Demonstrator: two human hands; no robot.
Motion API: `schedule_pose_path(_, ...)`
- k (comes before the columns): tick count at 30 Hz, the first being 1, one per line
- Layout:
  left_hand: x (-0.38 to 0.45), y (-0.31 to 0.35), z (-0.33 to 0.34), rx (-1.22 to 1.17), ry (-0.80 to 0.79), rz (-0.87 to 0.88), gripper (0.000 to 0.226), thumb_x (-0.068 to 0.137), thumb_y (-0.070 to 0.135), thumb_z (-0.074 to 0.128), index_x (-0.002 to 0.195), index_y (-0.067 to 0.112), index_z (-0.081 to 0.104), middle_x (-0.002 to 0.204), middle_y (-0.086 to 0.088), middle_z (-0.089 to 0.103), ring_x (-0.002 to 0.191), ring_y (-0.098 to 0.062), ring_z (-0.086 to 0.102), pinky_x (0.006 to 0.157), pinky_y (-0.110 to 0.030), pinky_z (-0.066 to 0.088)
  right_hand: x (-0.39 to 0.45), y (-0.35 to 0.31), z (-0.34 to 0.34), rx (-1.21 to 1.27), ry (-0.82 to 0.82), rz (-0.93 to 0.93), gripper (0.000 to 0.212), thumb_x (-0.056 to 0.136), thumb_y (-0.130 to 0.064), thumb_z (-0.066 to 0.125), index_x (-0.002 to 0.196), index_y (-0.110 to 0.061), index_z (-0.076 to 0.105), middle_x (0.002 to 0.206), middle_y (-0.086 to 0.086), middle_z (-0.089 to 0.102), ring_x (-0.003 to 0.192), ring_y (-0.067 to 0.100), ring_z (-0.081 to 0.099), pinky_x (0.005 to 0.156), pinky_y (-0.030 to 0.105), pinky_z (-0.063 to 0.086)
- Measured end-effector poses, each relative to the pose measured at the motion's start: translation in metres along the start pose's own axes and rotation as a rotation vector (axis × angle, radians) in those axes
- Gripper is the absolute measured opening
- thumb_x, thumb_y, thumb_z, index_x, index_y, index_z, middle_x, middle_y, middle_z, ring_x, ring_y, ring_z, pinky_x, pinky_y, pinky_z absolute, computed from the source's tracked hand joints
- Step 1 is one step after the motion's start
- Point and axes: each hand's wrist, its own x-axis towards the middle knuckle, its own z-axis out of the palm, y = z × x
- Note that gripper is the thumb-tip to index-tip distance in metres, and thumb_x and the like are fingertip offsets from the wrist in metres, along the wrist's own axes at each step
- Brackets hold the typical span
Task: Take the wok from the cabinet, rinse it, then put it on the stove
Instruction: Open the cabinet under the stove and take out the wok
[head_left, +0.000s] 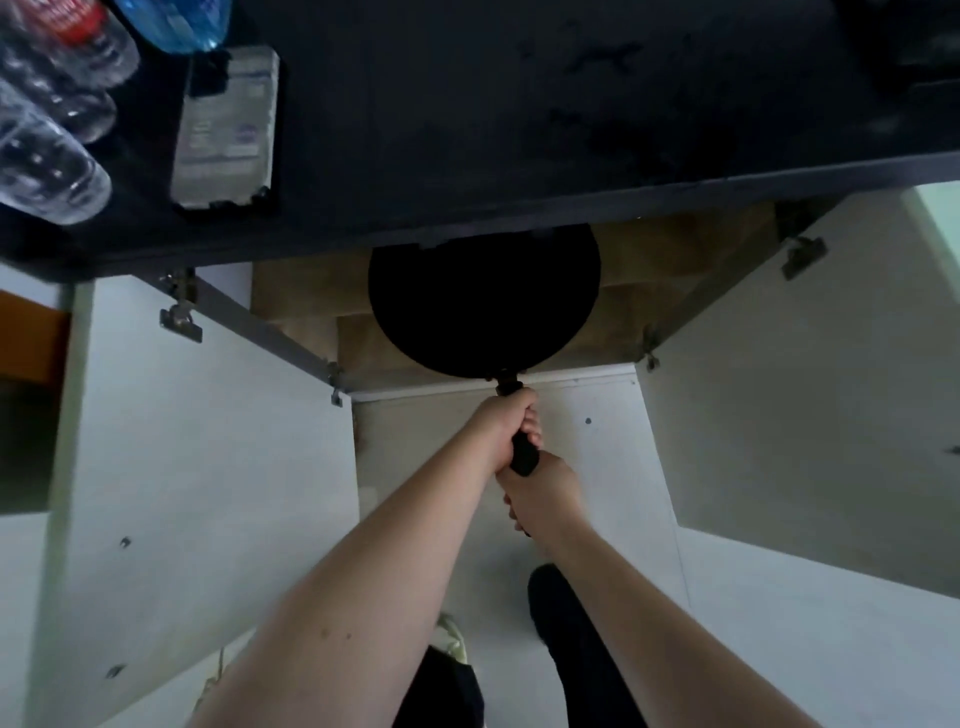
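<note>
Over on the far left of the wok, up on the dark countertop (519, 104), you've got a cluster of clear plastic bottles (47, 130) lying at the edge, a blue-tinted bottle (176, 21) just past them, and a flat clear packet (226, 124) sitting between those and the wok's side of the counter. Below the counter edge, left of the wok, the white left cabinet door (182, 441) is swung wide open with its metal hinge (179, 312) showing. Then the wok (483, 301) itself: black, round, its far rim tucked under the countertop lip, its body inside the open cabinet (675, 291) over the brownish shelf, its near rim out past the cabinet's front edge. Your left hand (506, 426) is clenched around the wok's black handle (522, 452) close to the pan, and your right hand (545, 493) is wrapped around the handle's tail end just behind it, the two hands touching. So both are gripping, nothing loose. Right of the wok, the right cabinet door (805, 389) is open too, hinge up near the counter. Below the wok, near your arms, there's a dark shoe (556, 613) on the pale floor (779, 649).
</note>
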Motion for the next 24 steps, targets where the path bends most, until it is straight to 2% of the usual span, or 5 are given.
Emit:
schedule_pose_path(5, -0.052, -0.041, -0.011, 0.035, 0.003, -0.084, 0.040, 0.095, 0.011, 0.047, 0.058, 0.018, 0.031, 0.036, 0.008, 0.031, 0.027, -0.007, 0.027, 0.034, -0.014, 0.026, -0.065, 0.019, 0.006, -0.063, -0.009, 0.068, 0.016, 0.088, -0.018, 0.053, 0.076, -0.010, 0.061, 0.057, 0.001, 0.060, 0.040, 0.011, 0.053, 0.037, 0.018, 0.040)
schedule_pose_path(14, -0.138, -0.113, -0.030, 0.047, 0.000, -0.170, 0.039, 0.096, 0.008, 0.049, 0.060, 0.015, 0.038, 0.036, 0.006, 0.036, 0.027, -0.006, 0.030, 0.035, -0.015, 0.029, -0.169, 0.063, 0.022, 0.123, 0.012, 0.179, 0.015, 0.083, -0.021, 0.061, 0.071, -0.012, 0.061, 0.057, 0.002, 0.060, 0.050, 0.017, 0.055, 0.054, 0.033, 0.048)
schedule_pose_path(16, -0.159, -0.126, -0.032, 0.043, -0.016, -0.177, 0.036, 0.097, 0.007, 0.050, 0.062, 0.013, 0.041, 0.037, 0.006, 0.038, 0.028, -0.006, 0.032, 0.035, -0.016, 0.031, -0.193, 0.070, 0.022, 0.120, 0.011, 0.188, 0.014, 0.082, -0.021, 0.059, 0.072, -0.012, 0.061, 0.057, 0.002, 0.059, 0.050, 0.018, 0.054, 0.053, 0.033, 0.047)
schedule_pose_path(20, -0.200, -0.142, -0.033, 0.066, -0.088, -0.186, 0.037, 0.097, 0.005, 0.049, 0.061, 0.013, 0.042, 0.037, 0.006, 0.040, 0.028, -0.005, 0.034, 0.037, -0.015, 0.033, -0.237, 0.078, 0.020, 0.098, 0.034, 0.165, 0.013, 0.081, -0.018, 0.058, 0.071, -0.011, 0.059, 0.055, 0.002, 0.058, 0.042, 0.015, 0.051, 0.044, 0.024, 0.043)
schedule_pose_path(24, -0.233, -0.151, -0.025, 0.111, -0.122, -0.198, 0.039, 0.096, 0.004, 0.047, 0.059, 0.012, 0.040, 0.035, 0.006, 0.039, 0.025, -0.004, 0.033, 0.034, -0.013, 0.031, -0.276, 0.076, 0.012, 0.127, 0.077, 0.186, 0.012, 0.081, -0.017, 0.057, 0.076, -0.006, 0.062, 0.059, 0.006, 0.061, 0.044, 0.018, 0.053, 0.045, 0.027, 0.045)
